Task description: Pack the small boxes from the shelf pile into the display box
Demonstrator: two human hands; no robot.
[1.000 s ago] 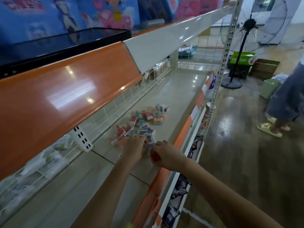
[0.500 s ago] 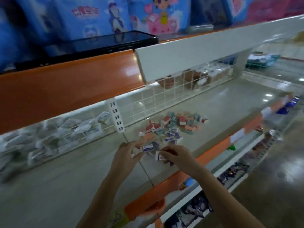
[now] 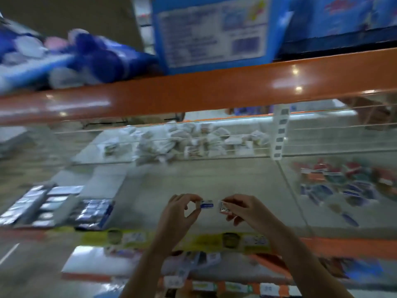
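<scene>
Orange and yellow edging [image 3: 206, 241] runs across the lower frame, in front of my wrists. Just above it, at centre, my left hand [image 3: 179, 211] pinches a small white box with a blue band [image 3: 206, 204] between thumb and fingertips, while my right hand [image 3: 242, 209] pinches a small silvery box [image 3: 224, 208]; the two boxes sit just beside each other over the pale grey shelf [image 3: 214, 179]. At left lies the open display box with rows of dark blue and silver packs [image 3: 94, 212]. At right, the blurred pile of red, teal and blue small boxes [image 3: 343, 181] sits well apart. Beyond, white packets [image 3: 193, 138] lie behind wire rails.
</scene>
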